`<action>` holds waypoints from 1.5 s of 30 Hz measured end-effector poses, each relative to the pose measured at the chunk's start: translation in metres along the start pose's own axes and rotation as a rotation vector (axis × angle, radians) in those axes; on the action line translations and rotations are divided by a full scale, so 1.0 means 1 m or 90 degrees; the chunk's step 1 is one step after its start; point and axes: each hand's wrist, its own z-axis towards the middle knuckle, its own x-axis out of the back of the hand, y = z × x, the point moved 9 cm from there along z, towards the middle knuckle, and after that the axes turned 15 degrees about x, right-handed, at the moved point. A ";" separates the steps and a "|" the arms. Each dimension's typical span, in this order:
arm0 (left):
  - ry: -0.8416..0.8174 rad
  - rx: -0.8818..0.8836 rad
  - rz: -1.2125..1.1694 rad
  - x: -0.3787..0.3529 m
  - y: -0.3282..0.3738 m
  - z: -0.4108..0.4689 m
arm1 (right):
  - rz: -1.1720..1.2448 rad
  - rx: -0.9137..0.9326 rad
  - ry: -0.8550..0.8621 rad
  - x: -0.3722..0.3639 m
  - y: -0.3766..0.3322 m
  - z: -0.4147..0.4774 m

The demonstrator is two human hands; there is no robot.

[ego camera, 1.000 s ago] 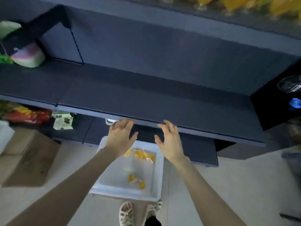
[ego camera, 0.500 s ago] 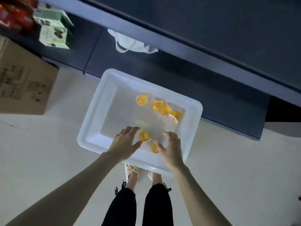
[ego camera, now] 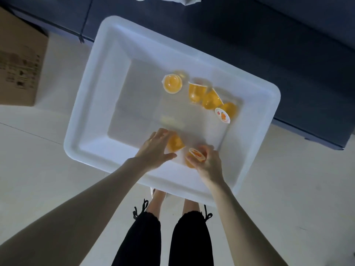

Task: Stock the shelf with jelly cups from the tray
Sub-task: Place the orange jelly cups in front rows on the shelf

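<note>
- Six orange jelly cups (ego camera: 195,92) lay in the white tray (ego camera: 86,93), as far as could be counted: four bunched toward its far right corner and two at the near side by the hands.
- Within the far bunch, the leftmost cup (ego camera: 172,83) sat a little apart with its round face to the camera. The rightmost cup (ego camera: 228,110) lay tipped, its printed lid facing the near side.
- The right hand (ego camera: 209,164) gripped the lidded cup (ego camera: 196,155) near the tray's near wall, with fingers and thumb curled round it and its printed lid facing up.
- The left hand (ego camera: 153,148) was spread open with its fingers stretched and its thumb held apart. Its fingertips touched the near cup (ego camera: 174,143), which lay just beside the lidded cup.
- The tray rested on a pale floor (ego camera: 38,160), with its far edge against the dark shelf (ego camera: 269,35).
- Legs in black trousers (ego camera: 144,240) stood at the tray's near edge, the feet partly hidden beneath it.
- A cardboard box (ego camera: 17,64) sat on the floor to the left of the tray, and a white cloth (ego camera: 167,0) showed at the top edge above the shelf.
</note>
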 end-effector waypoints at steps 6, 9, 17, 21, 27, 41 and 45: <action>0.035 0.038 -0.086 0.006 -0.005 -0.003 | 0.070 -0.035 0.027 0.001 0.010 -0.005; 0.031 0.096 -0.162 0.013 -0.011 -0.018 | 0.100 -0.031 0.058 0.015 0.001 -0.017; -0.007 0.189 -0.440 0.047 0.017 -0.098 | 0.345 -0.005 0.145 0.072 -0.061 -0.069; -0.014 0.154 -0.572 0.083 0.059 -0.151 | 0.431 0.068 0.191 0.126 -0.115 -0.110; -0.045 0.046 -0.675 0.162 0.141 -0.243 | 0.494 0.176 0.234 0.217 -0.208 -0.182; -0.009 -0.326 -0.556 0.335 0.330 -0.436 | 0.370 0.461 0.454 0.436 -0.385 -0.335; 0.046 -0.428 -0.512 0.366 0.380 -0.475 | 0.365 0.499 0.485 0.484 -0.407 -0.364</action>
